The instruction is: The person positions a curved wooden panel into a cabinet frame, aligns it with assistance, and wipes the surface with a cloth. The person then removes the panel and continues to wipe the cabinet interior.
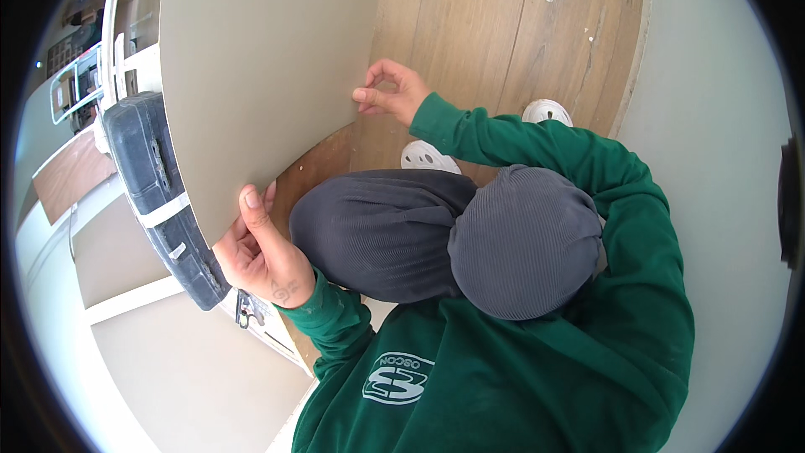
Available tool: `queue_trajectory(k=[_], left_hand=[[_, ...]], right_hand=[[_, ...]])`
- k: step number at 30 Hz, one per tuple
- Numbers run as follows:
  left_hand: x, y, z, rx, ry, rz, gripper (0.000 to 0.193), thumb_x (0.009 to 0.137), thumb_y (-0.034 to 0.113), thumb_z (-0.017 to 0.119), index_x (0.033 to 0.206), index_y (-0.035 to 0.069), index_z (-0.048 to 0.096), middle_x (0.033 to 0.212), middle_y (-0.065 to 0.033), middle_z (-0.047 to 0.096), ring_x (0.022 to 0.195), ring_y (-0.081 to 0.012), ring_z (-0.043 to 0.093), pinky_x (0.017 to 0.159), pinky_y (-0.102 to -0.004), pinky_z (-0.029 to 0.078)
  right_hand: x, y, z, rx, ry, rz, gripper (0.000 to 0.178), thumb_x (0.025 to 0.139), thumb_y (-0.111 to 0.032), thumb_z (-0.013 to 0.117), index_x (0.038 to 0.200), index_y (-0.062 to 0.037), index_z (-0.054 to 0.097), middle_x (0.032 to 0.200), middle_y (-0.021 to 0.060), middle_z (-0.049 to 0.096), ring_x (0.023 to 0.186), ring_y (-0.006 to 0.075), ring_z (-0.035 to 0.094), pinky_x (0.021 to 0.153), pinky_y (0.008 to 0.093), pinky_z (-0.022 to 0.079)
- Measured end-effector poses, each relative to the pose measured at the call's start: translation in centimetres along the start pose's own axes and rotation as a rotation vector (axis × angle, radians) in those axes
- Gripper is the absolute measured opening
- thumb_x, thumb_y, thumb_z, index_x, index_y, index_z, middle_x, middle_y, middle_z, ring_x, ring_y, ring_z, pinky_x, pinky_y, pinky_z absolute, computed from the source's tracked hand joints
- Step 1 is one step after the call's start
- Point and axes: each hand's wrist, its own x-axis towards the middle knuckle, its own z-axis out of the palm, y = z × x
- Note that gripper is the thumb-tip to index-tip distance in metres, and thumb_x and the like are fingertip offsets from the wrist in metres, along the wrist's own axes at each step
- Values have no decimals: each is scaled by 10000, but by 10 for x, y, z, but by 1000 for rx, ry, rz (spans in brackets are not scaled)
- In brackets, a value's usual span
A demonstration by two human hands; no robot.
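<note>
You hold the beige panel (268, 59) ahead-left of your knees (377, 235), visible long axis running away from you, left hand (267, 253) gripping its near-left corner, right hand (397, 92) curled at its right edge, grip unclear.

A person crouches, seen from above, in a green sweatshirt (503, 386) and dark grey trousers (377, 235). Left of centre, the left hand (267, 256) grips the lower corner of a large beige panel (268, 50) that fills the upper left. At upper centre, the right hand (394, 94) curls its fingers at the panel's right edge. A dark case (142, 147) lies at left. White shoes (428, 157) show mid-frame on wood-look flooring (478, 25); a pale wall (721, 201) spans the right.
</note>
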Motion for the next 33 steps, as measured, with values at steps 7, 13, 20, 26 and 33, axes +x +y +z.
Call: queue_trajectory(k=[7, 13, 20, 26, 33], left_hand=[[1, -1, 0, 10, -3, -10, 227, 934, 53, 563, 1114, -83, 539, 936, -188, 661, 866, -208, 667, 775, -338, 582], [2, -2, 0, 9, -4, -2, 223, 938, 60, 562, 1113, -74, 536, 937, -178, 659, 858, -196, 665, 777, -332, 580], [3, 0, 1, -2, -5, -27, 234, 932, 61, 572, 1124, -67, 534, 932, -174, 661, 858, -193, 664, 773, -329, 581], [3, 1, 3, -16, 22, -26, 241, 926, 59, 583, 1129, -66, 542, 947, -168, 660, 860, -183, 660, 767, -321, 581], [5, 1, 3, -39, 12, -36, 239, 920, 47, 588, 1125, -70, 548, 961, -165, 657, 850, -163, 652, 753, -306, 584]], right_hand=[[3, 1, -2, -32, 22, 63, 247, 851, -124, 704, 935, 10, 515, 881, 109, 622, 798, 171, 652, 753, 301, 582], [2, -1, -1, -68, 66, 104, 314, 841, -155, 722, 963, 42, 509, 935, 167, 646, 842, 221, 671, 761, 340, 588], [1, -6, 5, -155, 160, 212, 355, 833, -174, 732, 995, 65, 524, 894, 117, 602, 831, 224, 670, 761, 361, 596], [0, -23, -1, -90, 66, 170, 363, 835, -154, 724, 1062, 66, 546, 985, 133, 627, 888, 238, 666, 810, 361, 583], [-3, -25, 5, 67, 181, 218, 276, 866, -95, 676, 1070, 59, 572, 991, 156, 646, 932, 230, 658, 825, 353, 579]])
